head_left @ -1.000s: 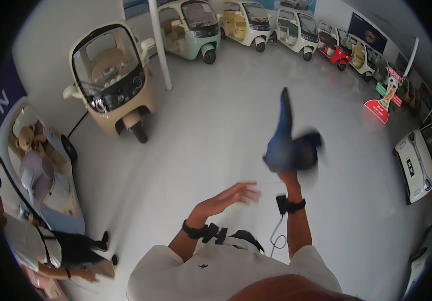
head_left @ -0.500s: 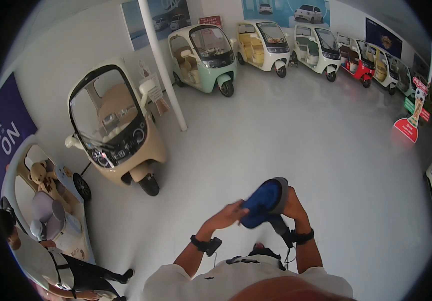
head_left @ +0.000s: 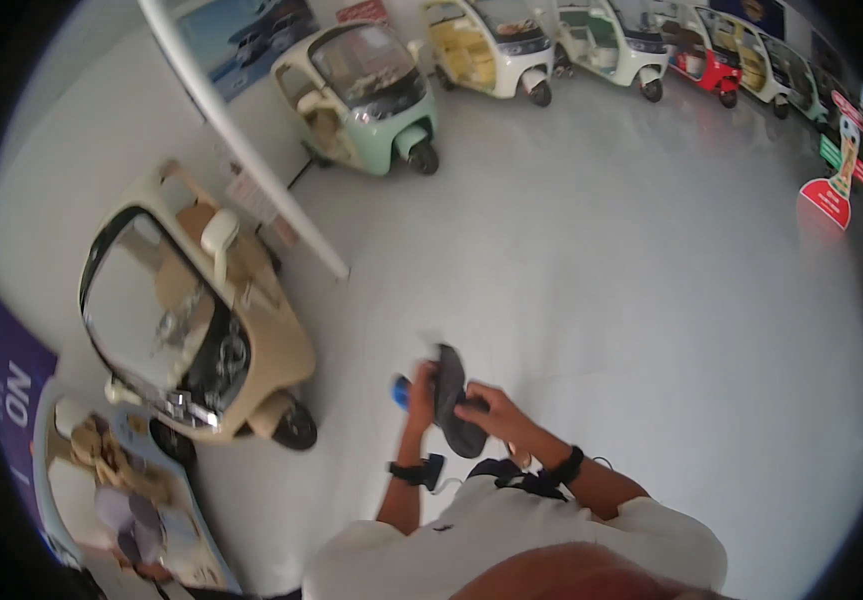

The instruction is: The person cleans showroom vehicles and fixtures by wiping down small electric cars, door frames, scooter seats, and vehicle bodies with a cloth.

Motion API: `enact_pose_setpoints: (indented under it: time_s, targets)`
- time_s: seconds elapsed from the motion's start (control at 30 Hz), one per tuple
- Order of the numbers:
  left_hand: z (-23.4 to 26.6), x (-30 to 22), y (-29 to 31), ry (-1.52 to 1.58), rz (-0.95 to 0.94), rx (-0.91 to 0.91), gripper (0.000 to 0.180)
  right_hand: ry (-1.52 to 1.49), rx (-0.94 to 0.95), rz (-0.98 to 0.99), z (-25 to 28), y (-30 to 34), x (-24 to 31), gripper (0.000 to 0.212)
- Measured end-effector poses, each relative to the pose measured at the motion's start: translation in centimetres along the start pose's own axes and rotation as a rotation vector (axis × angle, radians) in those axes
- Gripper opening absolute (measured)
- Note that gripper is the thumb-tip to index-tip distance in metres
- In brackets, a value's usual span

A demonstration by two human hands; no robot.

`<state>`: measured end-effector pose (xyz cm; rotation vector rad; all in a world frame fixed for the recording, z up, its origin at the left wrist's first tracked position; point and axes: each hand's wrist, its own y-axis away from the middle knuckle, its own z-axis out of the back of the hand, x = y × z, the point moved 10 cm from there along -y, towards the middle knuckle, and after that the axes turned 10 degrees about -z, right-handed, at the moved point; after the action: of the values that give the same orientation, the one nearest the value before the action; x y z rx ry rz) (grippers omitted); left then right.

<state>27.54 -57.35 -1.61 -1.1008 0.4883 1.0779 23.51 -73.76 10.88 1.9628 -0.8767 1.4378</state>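
Observation:
In front of my body I hold a long dark grey piece with a narrowed middle (head_left: 457, 425), and something bright blue (head_left: 401, 392) shows behind it. Its kind is not clear; it looks soft, like a slipper or a dusting mitt. My left hand (head_left: 421, 395) is closed around its upper left side, most of the fingers hidden behind. On the right edge, at the narrow part, the bent fingers of my right hand (head_left: 488, 408) pinch it. Both wrists wear black straps with a small device or cable.
A beige three-wheeler (head_left: 276, 340) stands at left, beside a white pole (head_left: 261, 170). A pale blue vehicle (head_left: 186, 500) with a teddy bear is lower left, near a partly cut-off person. Farther off stand a mint three-wheeler (head_left: 381, 130), several others and a red sign (head_left: 826, 202).
My view has swung, with surroundings shifting. Both hands moved left with the piece, which is turned so its grey side shows instead of its blue side. The left hand went from touching it to gripping.

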Motion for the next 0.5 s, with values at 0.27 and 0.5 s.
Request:
enact_pose_setpoints:
  time_s: [0.27, 0.5]
  targets:
    - [-22.8, -7.3, -13.0, 0.123, -0.092, 0.465, 0.029, 0.067, -1.185, 0.471, 25.5, 3.1, 11.4, 0.022]
    - [-18.0, -8.8, -31.7, 0.308, -0.449, 0.221, 0.025, 0.334, -1.156, 0.502, 33.3, -5.4, 14.2, 0.021]
